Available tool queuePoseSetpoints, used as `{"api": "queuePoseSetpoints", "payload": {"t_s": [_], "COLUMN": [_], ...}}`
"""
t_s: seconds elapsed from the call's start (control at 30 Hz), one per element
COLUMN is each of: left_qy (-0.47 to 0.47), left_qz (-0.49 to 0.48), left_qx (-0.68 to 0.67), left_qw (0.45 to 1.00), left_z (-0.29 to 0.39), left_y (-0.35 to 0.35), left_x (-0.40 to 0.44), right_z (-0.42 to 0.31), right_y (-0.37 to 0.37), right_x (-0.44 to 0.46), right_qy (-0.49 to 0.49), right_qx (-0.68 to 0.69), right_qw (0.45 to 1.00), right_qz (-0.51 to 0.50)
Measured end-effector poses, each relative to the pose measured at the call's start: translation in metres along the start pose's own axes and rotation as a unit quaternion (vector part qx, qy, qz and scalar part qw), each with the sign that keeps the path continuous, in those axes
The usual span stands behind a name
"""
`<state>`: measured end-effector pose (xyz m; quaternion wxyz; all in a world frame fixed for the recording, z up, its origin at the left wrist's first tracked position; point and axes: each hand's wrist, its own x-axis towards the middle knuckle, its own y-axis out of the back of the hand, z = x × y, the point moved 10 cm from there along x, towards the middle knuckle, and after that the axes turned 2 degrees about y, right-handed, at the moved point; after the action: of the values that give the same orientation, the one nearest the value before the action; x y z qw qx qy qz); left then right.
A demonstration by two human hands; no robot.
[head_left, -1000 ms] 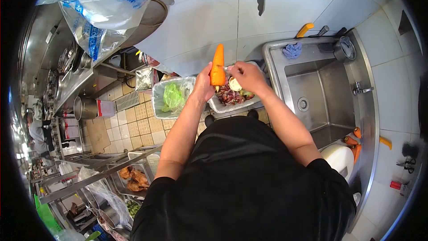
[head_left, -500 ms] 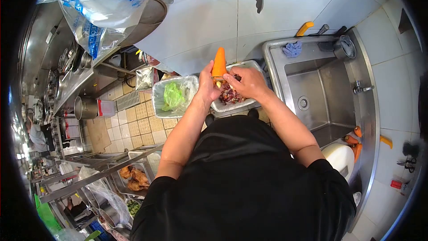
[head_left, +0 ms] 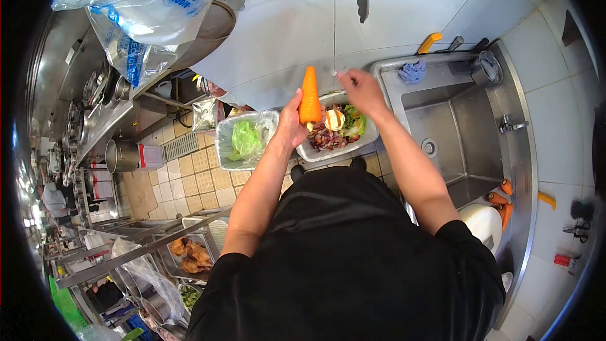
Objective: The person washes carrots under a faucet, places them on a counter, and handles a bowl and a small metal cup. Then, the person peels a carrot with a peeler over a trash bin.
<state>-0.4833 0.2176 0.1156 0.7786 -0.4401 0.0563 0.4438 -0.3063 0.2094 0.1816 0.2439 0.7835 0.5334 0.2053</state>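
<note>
My left hand (head_left: pixel 293 121) is wrapped round a smooth orange carrot (head_left: pixel 309 96), its narrow tip pointing away from me and its thick end near my palm. Off to the carrot's right, my right hand (head_left: pixel 363 93) is raised with its fingers closed on what looks like a peeler (head_left: pixel 339 72); only a small, blurred pale bit of it shows. Below both hands stands a lined bin (head_left: pixel 341 153) holding dark red-purple scraps (head_left: pixel 326 140), green leaves and a round whitish piece (head_left: pixel 334 120).
Left of it, another lined bin (head_left: pixel 238 163) holds a light green bag or leaf. At right is a steel sink (head_left: pixel 435 113) with a blue cloth (head_left: pixel 413 72) on its rim and several carrots (head_left: pixel 503 205) beside it. A rack with roast poultry (head_left: pixel 191 254) stands behind left.
My right hand has moved away from the carrot, up and to the right, uncovering the bin's leaves and whitish piece. My left hand keeps the carrot in nearly the same place.
</note>
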Motion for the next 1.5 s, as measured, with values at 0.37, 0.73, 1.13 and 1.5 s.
{"api": "queuePoseSetpoints", "payload": {"t_s": [0.37,0.73,1.13,1.5], "left_qy": [-0.091,-0.063,-0.035,0.011], "left_qz": [0.149,0.068,-0.001,-0.009], "left_qx": [-0.13,-0.056,0.087,-0.007], "left_qw": [0.976,0.994,0.996,1.0], "left_z": [0.001,0.02,0.018,0.006], "left_y": [0.028,-0.008,-0.007,-0.008], "left_x": [0.012,-0.011,-0.012,-0.011], "right_z": [-0.069,-0.04,-0.036,0.003], "right_y": [-0.023,0.0,-0.033,0.01], "right_x": [-0.06,-0.033,-0.03,0.007], "right_qy": [0.101,0.034,0.042,-0.009], "right_qx": [-0.055,0.0,0.01,0.015], "right_qw": [0.992,0.999,0.985,1.0], "right_qz": [-0.055,-0.042,-0.167,0.026]}}
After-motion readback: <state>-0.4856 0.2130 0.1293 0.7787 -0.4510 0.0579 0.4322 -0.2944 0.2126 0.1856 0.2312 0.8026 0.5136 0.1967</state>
